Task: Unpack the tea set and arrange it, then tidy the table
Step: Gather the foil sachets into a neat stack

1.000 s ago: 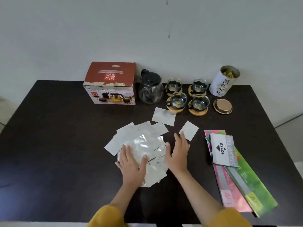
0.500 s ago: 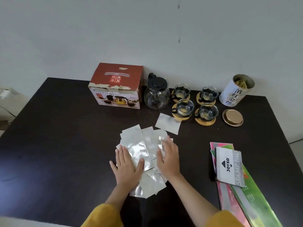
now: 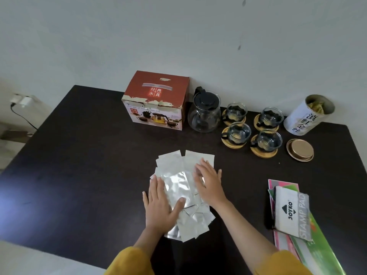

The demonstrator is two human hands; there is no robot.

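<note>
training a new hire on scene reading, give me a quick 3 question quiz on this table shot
1. True or false: the white tea canister has its lid on.
2. How many glass cups sit on wooden coasters?
3. What do both hands rest on? A) the red box B) the silver sachets C) the stamp pad

Key: 1 false, the gold lid lies on the table beside it. 2 four. 3 B, left hand and right hand lie flat on the pile.
</note>
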